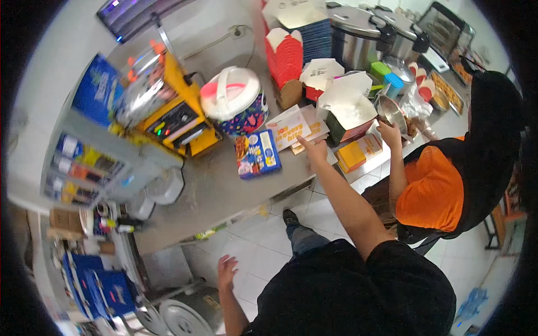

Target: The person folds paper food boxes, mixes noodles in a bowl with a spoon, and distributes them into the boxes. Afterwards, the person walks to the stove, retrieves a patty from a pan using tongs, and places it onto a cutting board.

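Observation:
My left hand (227,273) hangs low beside my body, its fingers apart and holding nothing. My right hand (315,150) reaches over the table's front side with its fingers stretched out. Its fingertips are at the edge of some white paper sleeves (291,124) with orange print; whether they press on them I cannot tell. Left of the sleeves lies a blue printed box (257,153). Just behind the hand stands an open food carton (348,106). To its right sits a yellow-orange box (352,159).
A co-worker in black and orange (431,190) stands at right, one hand at a metal bowl (392,113). Behind are stacked red cartons (284,56) and steel pots (358,36). A lidded patterned tub (235,103) and a yellow machine (179,120) stand at left.

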Motion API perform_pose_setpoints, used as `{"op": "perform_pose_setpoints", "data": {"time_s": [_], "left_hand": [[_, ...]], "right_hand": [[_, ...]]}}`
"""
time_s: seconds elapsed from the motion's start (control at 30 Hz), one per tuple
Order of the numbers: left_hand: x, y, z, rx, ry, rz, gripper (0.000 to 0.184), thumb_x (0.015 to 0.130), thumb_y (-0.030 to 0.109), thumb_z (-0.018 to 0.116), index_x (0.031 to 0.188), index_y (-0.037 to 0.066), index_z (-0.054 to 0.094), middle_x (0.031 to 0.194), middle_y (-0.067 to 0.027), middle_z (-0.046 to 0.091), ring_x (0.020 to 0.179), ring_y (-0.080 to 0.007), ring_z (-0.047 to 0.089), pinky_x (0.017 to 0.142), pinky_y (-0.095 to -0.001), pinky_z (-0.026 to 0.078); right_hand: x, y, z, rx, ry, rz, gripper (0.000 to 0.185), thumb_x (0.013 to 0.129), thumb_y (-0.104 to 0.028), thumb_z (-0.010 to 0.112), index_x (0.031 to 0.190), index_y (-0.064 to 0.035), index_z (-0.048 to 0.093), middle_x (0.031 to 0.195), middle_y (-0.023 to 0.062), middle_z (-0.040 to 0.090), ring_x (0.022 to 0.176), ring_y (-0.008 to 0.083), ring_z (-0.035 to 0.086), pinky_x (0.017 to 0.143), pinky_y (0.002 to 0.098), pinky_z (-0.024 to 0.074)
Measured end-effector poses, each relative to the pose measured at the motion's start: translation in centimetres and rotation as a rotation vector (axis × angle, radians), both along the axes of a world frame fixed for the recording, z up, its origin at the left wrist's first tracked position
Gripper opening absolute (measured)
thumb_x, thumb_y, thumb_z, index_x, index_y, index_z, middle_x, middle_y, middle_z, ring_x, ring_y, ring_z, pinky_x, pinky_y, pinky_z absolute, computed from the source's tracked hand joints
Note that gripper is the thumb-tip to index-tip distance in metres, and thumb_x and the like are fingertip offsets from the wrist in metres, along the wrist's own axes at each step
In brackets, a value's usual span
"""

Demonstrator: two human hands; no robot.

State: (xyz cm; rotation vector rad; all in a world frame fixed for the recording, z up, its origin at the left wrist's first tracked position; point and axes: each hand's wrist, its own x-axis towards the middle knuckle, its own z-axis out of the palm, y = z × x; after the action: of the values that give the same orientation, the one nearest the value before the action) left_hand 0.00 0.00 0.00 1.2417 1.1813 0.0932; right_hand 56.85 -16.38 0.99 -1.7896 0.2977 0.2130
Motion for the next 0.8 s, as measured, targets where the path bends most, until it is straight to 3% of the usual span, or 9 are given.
{"op": "perform_pose_setpoints", "data": {"time_s": [0.07, 0.1, 0.17, 0.27, 0.4, 0.47, 0.57, 0.67, 0.8], "left_hand": [[0.7, -0.8, 3.7, -0.057, 0.009, -0.129, 0.044, 0.099, 0.021, 0.063, 0.139, 0.015, 0.047, 0.131, -0.0089, 0.064, 0.113, -0.0230, 0.064, 0.089, -0.0405, 0.051], [13.2, 3.9, 4.0, 0.009, -0.040, -0.193, 0.043, 0.099, 0.021, 0.063, 0.138, 0.014, 0.047, 0.131, -0.0093, 0.064, 0.113, -0.0229, 0.064, 0.089, -0.0394, 0.051], [16.1, 5.2, 7.0, 0.023, -0.035, -0.286, 0.042, 0.100, 0.021, 0.062, 0.138, 0.012, 0.047, 0.132, -0.0111, 0.063, 0.114, -0.0236, 0.064, 0.091, -0.0398, 0.051], [19.8, 6.4, 8.4, -0.001, -0.112, -0.344, 0.040, 0.102, 0.021, 0.062, 0.137, 0.009, 0.047, 0.134, -0.0133, 0.062, 0.116, -0.0241, 0.064, 0.094, -0.0400, 0.051], [23.3, 9.0, 11.0, -0.026, -0.105, -0.352, 0.040, 0.097, 0.013, 0.069, 0.132, 0.006, 0.051, 0.127, -0.0112, 0.066, 0.111, -0.0197, 0.065, 0.095, -0.0348, 0.050], [23.9, 10.6, 10.5, 0.035, -0.127, -0.420, 0.038, 0.096, 0.012, 0.069, 0.129, 0.004, 0.052, 0.124, -0.0118, 0.067, 0.110, -0.0194, 0.065, 0.095, -0.0341, 0.050], [24.2, 12.7, 9.9, 0.056, -0.185, -0.493, 0.035, 0.095, 0.009, 0.070, 0.126, 0.002, 0.054, 0.119, -0.0125, 0.069, 0.109, -0.0187, 0.065, 0.095, -0.0329, 0.051], [25.8, 13.9, 10.3, 0.024, -0.178, -0.600, 0.034, 0.095, 0.008, 0.071, 0.124, 0.001, 0.055, 0.115, -0.0126, 0.070, 0.107, -0.0178, 0.065, 0.094, -0.0312, 0.052], [29.1, 14.7, 9.2, 0.005, -0.202, -0.846, 0.030, 0.095, 0.009, 0.071, 0.120, 0.000, 0.058, 0.112, -0.0120, 0.071, 0.103, -0.0167, 0.066, 0.092, -0.0299, 0.053]], "right_hand": [[-3.5, 0.5, -0.1, 0.030, 0.008, -0.160, 0.068, 0.070, -0.033, 0.094, 0.113, 0.0062, 0.060, 0.109, 0.0245, 0.068, 0.104, 0.0281, 0.069, 0.087, 0.0432, 0.0548], [7.2, 5.2, 2.1, 0.131, 0.054, -0.135, 0.067, 0.069, -0.032, 0.095, 0.111, 0.0064, 0.060, 0.108, 0.0238, 0.068, 0.102, 0.0286, 0.069, 0.087, 0.0426, 0.0549], [6.3, 5.0, 2.9, 0.214, 0.278, -0.079, 0.064, 0.069, -0.030, 0.095, 0.109, 0.0067, 0.061, 0.104, 0.0225, 0.070, 0.099, 0.0296, 0.070, 0.085, 0.0415, 0.0552], [6.7, 5.7, 3.2, 0.098, 0.281, -0.315, 0.058, 0.072, -0.024, 0.093, 0.109, 0.0083, 0.061, 0.103, 0.0209, 0.071, 0.094, 0.0291, 0.071, 0.080, 0.0411, 0.0563], [8.9, 6.8, -2.4, 0.129, 0.204, -0.355, 0.054, 0.077, -0.017, 0.088, 0.115, 0.0091, 0.060, 0.106, 0.0208, 0.071, 0.094, 0.0301, 0.071, 0.076, 0.0413, 0.0587], [7.9, 6.9, -0.1, 0.075, 0.220, -0.344, 0.052, 0.079, -0.013, 0.085, 0.119, 0.0089, 0.059, 0.109, 0.0212, 0.071, 0.096, 0.0313, 0.071, 0.076, 0.0428, 0.0595], [6.0, 7.9, 3.6, 0.430, 0.195, -0.417, 0.051, 0.080, -0.008, 0.081, 0.124, 0.0067, 0.058, 0.114, 0.0208, 0.069, 0.098, 0.0333, 0.070, 0.079, 0.0445, 0.0599], [4.7, 8.6, 5.9, 0.569, 0.183, -0.452, 0.049, 0.082, -0.005, 0.077, 0.125, 0.0056, 0.058, 0.117, 0.0203, 0.067, 0.098, 0.0324, 0.070, 0.077, 0.0445, 0.0600], [4.4, 10.4, 3.1, 0.438, 0.106, -0.340, 0.044, 0.085, -0.006, 0.075, 0.125, 0.0009, 0.060, 0.112, 0.0160, 0.068, 0.098, 0.0298, 0.069, 0.080, 0.0430, 0.0572]]}}
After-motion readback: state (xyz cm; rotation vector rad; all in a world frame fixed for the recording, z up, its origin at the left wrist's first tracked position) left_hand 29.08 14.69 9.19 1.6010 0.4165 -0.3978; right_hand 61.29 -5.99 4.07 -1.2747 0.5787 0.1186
